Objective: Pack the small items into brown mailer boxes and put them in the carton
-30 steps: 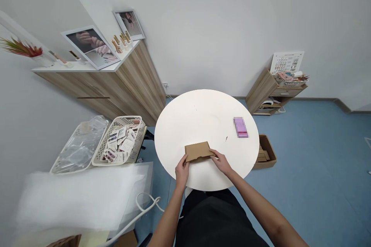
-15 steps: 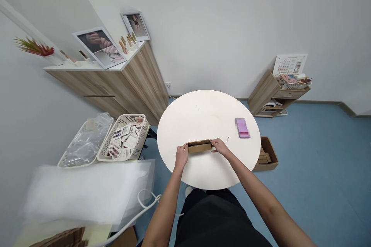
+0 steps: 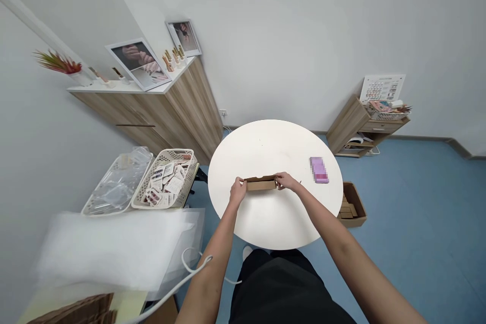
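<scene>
Left hand point(image 3: 238, 191) and right hand point(image 3: 284, 180) have a narrow cardboard box point(image 3: 261, 186) between them, one at each end. With my left I pinch the near left corner; the right's fingers curl around the right end, though how firmly they press I cannot tell. The box is over the near half of the white tabletop point(image 3: 277, 228), a little left of its middle, its long side facing me. Whether its underside touches the surface or is slightly raised, I can't make out.

Behind the pale front wall runs a darker strip with a notch in its upper edge. I take it for the lid or a flap, standing up rather than lying flat over the front, so I judge the step in hand to be working that panel at the box's two ends. What the next move calls for, as I read it, is an even hold on both corners, the box kept square, and light fingers so that the thin card doesn't buckle.

To the right, well apart from my right hand, lies a purple item point(image 3: 319, 170), too blurred to identify.
</scene>
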`<state>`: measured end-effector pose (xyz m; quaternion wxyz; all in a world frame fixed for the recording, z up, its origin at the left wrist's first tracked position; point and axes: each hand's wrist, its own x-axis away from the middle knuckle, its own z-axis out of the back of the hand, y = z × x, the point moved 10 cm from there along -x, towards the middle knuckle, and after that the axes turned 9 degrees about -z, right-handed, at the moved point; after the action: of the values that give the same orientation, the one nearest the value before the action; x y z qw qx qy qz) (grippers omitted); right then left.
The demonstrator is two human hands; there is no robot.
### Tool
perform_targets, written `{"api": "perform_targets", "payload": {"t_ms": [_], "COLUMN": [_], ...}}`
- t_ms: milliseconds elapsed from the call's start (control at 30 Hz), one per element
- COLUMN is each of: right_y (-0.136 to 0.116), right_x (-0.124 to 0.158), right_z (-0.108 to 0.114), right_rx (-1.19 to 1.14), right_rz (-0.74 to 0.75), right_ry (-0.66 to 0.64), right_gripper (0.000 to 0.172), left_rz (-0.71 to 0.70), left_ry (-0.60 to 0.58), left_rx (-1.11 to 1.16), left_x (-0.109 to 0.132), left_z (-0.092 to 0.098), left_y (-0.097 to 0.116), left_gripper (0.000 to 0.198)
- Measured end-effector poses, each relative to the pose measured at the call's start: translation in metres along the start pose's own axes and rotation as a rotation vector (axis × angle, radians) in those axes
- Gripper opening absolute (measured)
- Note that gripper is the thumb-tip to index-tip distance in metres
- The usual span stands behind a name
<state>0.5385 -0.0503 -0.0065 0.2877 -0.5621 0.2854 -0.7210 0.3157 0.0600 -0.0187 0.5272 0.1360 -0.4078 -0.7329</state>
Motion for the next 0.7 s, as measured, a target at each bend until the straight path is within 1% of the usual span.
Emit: {"api": "perform_targets", "payload": {"t_ms": [100, 200, 433, 600, 700], "right_y": [-0.002, -0.002, -0.004, -0.008, -0.011], "right_x": [-0.004, -0.006, -0.007, -0.009, -0.011], "right_z": [0.003, 0.003, 0.005, 0.005, 0.005], "right_rx": [0.028, 0.061, 0.172, 0.221, 0.228], "right_rz": [-0.015, 0.002, 0.069, 0.135, 0.169], "right_ry": [0.056, 0.109, 0.187, 0.262, 0.307], "right_gripper": [0.014, 0.017, 0.013, 0.011, 0.012], "left_rz": [0.003, 0.002, -0.028, -0.058, -0.066], "left_ry": [-0.011, -0.012, -0.006, -0.016, -0.024], "left_rx": [0.006, 0.004, -0.013, -0.027, -0.027], "left_x": [-0.004, -0.003, -0.002, -0.007, -0.012], "left_z": [0.002, 0.006, 0.013, 0.013, 0.012], "left_y": [0.0, 0.001, 0.011, 0.014, 0.013], "left_gripper": [0.015, 0.016, 0.011, 0.002, 0.002]}}
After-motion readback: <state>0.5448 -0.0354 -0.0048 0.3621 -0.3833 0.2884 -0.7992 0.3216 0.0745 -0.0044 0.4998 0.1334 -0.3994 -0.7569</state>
